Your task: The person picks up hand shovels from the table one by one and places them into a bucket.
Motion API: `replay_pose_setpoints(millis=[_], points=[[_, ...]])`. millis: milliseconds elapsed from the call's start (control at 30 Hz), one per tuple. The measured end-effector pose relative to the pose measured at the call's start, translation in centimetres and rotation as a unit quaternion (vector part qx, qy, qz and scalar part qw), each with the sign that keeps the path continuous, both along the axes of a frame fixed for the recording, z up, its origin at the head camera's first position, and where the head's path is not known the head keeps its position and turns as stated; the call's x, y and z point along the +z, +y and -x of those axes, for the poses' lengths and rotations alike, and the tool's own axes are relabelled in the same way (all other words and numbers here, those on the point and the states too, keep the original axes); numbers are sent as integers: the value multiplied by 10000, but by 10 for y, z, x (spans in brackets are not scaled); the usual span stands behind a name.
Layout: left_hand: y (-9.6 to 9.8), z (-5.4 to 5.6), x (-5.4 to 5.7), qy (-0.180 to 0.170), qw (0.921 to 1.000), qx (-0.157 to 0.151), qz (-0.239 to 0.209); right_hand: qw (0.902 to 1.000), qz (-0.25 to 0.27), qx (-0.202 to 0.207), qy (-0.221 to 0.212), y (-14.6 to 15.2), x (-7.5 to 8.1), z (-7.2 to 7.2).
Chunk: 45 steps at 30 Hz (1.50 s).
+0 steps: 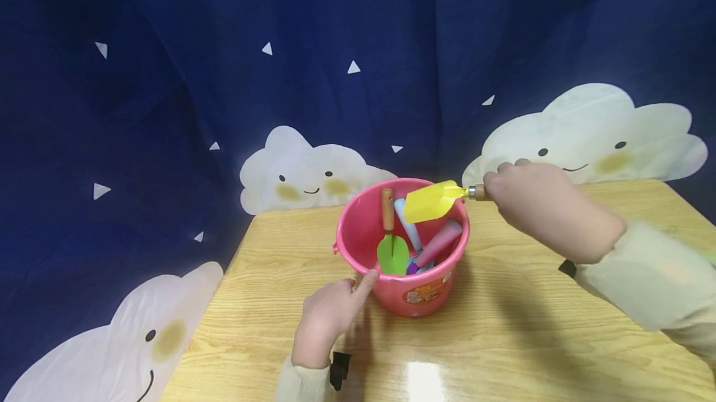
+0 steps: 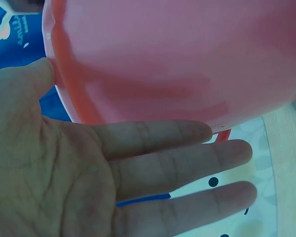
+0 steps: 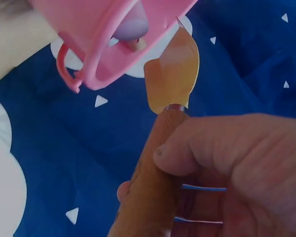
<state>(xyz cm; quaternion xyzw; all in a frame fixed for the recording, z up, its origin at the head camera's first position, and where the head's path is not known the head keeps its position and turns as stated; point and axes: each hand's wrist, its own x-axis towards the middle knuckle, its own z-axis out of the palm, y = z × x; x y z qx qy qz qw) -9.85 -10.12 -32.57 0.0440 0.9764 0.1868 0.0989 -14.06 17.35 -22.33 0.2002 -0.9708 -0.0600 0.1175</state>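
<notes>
A pink bucket [image 1: 404, 290] stands upright on the table. Inside lean a green shovel [image 1: 393, 254] with a wooden handle, a light blue handle [image 1: 409, 225] and a pinkish-purple handle [image 1: 440, 243]; their lower ends are partly hidden. My left hand [image 1: 330, 315] is at the bucket's near left side, thumb touching the rim, and its other fingers [image 2: 182, 170] extend straight along the outside. My right hand [image 1: 537, 203] grips the wooden handle [image 3: 153, 173] of a yellow hand trowel [image 1: 433, 201]. The trowel's blade hangs over the bucket's right rim, pointing left.
The wooden table [image 1: 268, 253] has its back edge against a dark blue curtain [image 1: 313, 91] printed with white clouds and triangles. A red handle end [image 3: 69, 69] hangs at the bucket's rim in the right wrist view.
</notes>
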Motion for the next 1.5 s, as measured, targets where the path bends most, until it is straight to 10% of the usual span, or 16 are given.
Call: replay_pose_setpoints(millis=[500,1500], points=[[-1,-1,-3,9,10000,82,4,9949,-790,618,-41,-47,-11,1],[0,-1,-1,21,10000,83,4,9787,-1758,477,-944,-110,-59,17]])
